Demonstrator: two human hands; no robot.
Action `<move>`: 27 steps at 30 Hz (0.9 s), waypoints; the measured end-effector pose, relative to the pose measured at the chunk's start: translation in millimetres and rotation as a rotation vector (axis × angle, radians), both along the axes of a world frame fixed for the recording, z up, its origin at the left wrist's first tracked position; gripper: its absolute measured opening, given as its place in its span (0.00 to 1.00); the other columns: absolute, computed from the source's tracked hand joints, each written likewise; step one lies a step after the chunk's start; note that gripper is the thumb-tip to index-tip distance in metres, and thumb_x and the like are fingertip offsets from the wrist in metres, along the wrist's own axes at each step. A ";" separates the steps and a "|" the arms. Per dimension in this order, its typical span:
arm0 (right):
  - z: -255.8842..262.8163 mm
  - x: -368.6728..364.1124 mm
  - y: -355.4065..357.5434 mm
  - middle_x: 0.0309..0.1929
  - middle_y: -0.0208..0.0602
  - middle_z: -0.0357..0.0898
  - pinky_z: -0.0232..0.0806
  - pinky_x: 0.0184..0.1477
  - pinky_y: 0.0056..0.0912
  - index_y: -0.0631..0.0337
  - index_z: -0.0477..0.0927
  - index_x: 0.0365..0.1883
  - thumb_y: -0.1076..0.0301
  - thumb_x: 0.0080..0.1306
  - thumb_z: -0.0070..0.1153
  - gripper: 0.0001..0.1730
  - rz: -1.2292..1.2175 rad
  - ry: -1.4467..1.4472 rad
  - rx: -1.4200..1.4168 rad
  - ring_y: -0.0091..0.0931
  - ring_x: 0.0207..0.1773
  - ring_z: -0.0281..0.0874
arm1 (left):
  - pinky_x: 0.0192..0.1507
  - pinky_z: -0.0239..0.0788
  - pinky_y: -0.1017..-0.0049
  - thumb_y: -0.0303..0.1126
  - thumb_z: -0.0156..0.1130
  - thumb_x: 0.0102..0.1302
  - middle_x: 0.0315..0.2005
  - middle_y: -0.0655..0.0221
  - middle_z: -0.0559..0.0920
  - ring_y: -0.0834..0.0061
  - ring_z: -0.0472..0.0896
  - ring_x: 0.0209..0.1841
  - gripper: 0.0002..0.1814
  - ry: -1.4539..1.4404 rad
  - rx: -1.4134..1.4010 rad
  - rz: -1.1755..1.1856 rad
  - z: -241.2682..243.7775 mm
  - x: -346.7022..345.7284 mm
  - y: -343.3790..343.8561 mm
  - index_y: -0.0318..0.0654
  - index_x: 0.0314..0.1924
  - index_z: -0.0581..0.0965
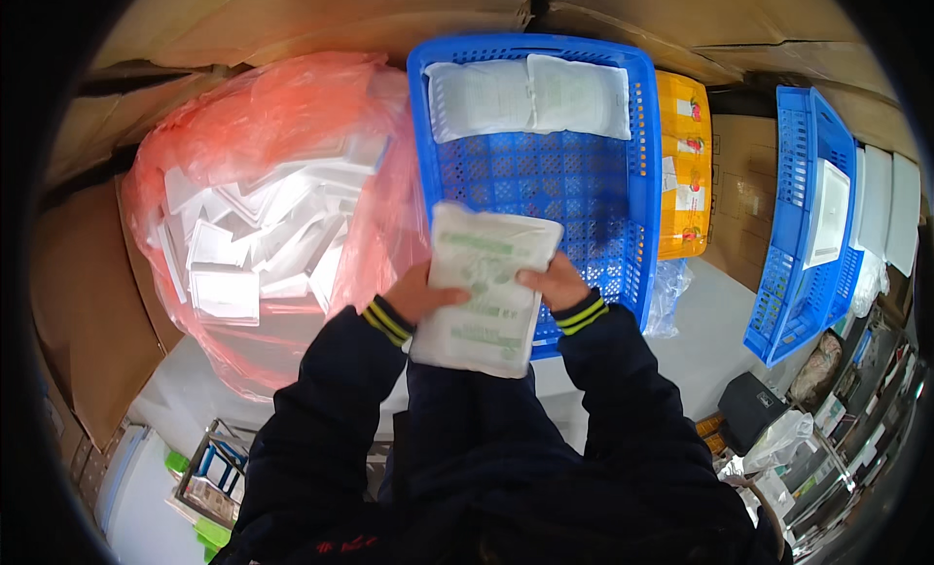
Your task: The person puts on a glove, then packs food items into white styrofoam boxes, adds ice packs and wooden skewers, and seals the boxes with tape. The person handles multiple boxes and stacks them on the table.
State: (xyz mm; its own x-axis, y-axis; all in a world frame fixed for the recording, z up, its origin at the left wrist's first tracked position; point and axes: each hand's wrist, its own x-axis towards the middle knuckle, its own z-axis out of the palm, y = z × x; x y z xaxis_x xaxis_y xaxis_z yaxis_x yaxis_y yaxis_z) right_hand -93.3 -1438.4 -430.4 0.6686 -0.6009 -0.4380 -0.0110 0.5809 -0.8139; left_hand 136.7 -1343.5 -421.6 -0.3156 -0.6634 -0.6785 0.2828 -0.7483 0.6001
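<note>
Between both hands I hold a flat white packet [485, 295] with green print, over the near edge of a blue plastic crate [646, 200]. My left hand [423, 291] grips its left side, thumb on top; my right hand [558, 280] grips its right side the same way. Two similar white packets, one on the left [481, 98] and one on the right [580, 94], lie side by side at the crate's far end. Left of the crate, an open pink plastic bag [255, 120] holds many white square plastic pieces [225, 291] in a loose heap.
A yellow printed carton [682, 164] stands right of the crate, with clear plastic film [665, 299] below it. Farther right are a brown cardboard box [744, 193] and another blue crate [792, 222] with a white panel [828, 215]. A black container [751, 412] sits lower right.
</note>
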 end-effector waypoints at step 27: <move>-10.9 58.3 -16.5 0.49 0.37 0.77 0.63 0.57 0.32 0.64 0.71 0.56 0.63 0.62 0.57 0.25 -0.014 -0.056 0.354 0.29 0.52 0.73 | 0.56 0.63 0.68 0.27 0.67 0.47 0.52 0.62 0.74 0.66 0.72 0.55 0.38 0.375 -0.133 0.519 12.7 54.1 26.8 0.32 0.60 0.65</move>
